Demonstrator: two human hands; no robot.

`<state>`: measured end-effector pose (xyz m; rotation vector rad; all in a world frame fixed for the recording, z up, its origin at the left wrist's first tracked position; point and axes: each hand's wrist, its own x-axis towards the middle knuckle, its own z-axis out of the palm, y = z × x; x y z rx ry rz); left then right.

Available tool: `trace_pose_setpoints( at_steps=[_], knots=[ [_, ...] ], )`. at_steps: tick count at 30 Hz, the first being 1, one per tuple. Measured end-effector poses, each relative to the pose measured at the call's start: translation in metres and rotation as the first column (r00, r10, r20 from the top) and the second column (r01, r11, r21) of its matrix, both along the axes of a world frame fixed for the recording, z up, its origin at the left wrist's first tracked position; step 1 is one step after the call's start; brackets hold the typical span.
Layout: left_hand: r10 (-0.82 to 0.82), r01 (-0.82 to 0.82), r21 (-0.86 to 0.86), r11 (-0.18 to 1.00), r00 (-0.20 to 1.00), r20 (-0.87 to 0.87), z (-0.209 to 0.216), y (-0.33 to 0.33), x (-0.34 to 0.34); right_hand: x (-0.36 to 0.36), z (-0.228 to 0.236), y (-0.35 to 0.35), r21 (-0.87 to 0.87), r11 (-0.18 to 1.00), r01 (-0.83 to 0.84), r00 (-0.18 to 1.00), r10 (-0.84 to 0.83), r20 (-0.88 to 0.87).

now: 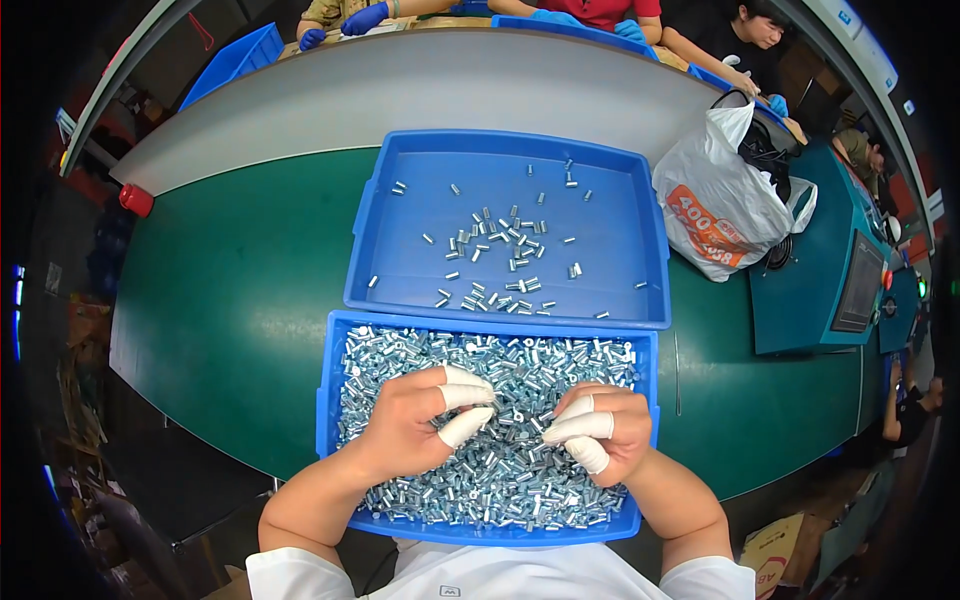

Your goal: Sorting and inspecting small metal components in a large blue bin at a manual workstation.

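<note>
Small silver metal pins or sleeves (470,500) fill the near blue tray (325,400) in a thick heap. Over the left part of this heap is my left hand (425,415), its thumb and fingers curled toward each other, white covers on the fingertips. Facing it on the right, my right hand (605,430) has its covered thumb and fingers drawn together. Whether a pin sits between the fingertips of either hand is too small to make out. In the far blue tray (420,180), several similar pins (515,237) lie scattered, mostly toward the middle and the near side.
A white plastic bag (715,190) with black cables stands right of the far tray, beside a green machine with a screen (855,290). A thin rod (678,375) lies on the green table (220,290). Beyond the grey partition (560,85), gloved co-workers sit by blue trays.
</note>
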<state>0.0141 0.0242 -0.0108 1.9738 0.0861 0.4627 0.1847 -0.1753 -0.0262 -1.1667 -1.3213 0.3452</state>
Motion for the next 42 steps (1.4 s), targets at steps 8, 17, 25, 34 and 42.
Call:
trace_pose_setpoints(
  at_steps=[8,17,25,34,42],
  knots=[
    [0.082,-0.083,-0.012,0.996,0.993,-0.088,0.015,0.010,0.003,0.009,0.002,0.005,-0.075,0.994,0.081,0.996,-0.082,-0.020],
    [0.034,-0.014,0.154,0.988,0.991,-0.133,0.006,0.011,0.001,0.001,-0.005,0.011,-0.283,0.934,0.217,0.967,-0.166,0.192],
    [0.027,0.070,0.381,0.922,0.970,-0.242,0.003,0.013,-0.009,-0.025,0.021,0.021,-0.477,0.831,0.285,0.891,-0.046,0.452],
    [0.024,0.097,0.429,0.898,0.963,-0.268,-0.012,0.021,-0.006,-0.042,0.036,0.046,-0.633,0.660,0.403,0.798,0.084,0.596],
    [0.089,0.034,0.432,0.901,0.962,-0.260,-0.019,0.015,-0.005,-0.038,0.034,0.040,-0.669,0.645,0.369,0.828,0.099,0.552]
  ],
)
